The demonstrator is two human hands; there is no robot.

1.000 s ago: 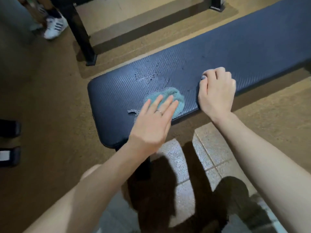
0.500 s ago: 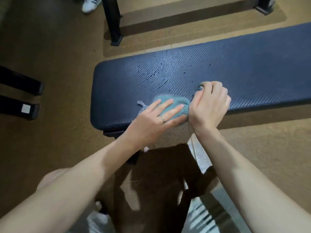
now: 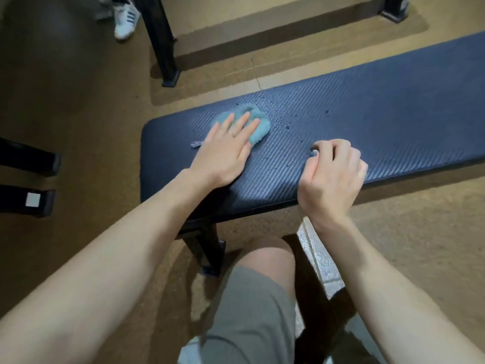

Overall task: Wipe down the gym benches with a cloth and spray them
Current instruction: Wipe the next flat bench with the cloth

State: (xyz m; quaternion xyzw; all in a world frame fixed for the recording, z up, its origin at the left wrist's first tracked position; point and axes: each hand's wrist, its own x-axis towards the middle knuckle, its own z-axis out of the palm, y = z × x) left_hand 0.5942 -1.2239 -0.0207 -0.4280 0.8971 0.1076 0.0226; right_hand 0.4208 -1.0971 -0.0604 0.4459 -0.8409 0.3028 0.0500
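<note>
A dark blue padded gym bench (image 3: pixel 393 122) runs from the centre to the right edge. Spray droplets (image 3: pixel 279 112) bead on its pad near the far side. A teal cloth (image 3: pixel 258 127) lies bunched on the pad towards its left end. My left hand (image 3: pixel 225 151) presses flat on the cloth, fingers spread over it. My right hand (image 3: pixel 333 177) is curled into a loose fist and rests on the bench's near edge, right of the cloth, with nothing seen in it. No spray bottle is in view.
A black frame leg (image 3: pixel 160 43) stands beyond the bench, with a person's white shoe (image 3: pixel 126 19) beside it. Two black equipment feet (image 3: pixel 29 179) sit at the left edge. The bench's own leg (image 3: pixel 207 248) and my knee in grey shorts (image 3: pixel 257 298) are below.
My left hand slid the cloth from the bench's near edge up towards the far side, onto the wet patch. My right hand stayed curled at the near edge, now apart from the cloth.
</note>
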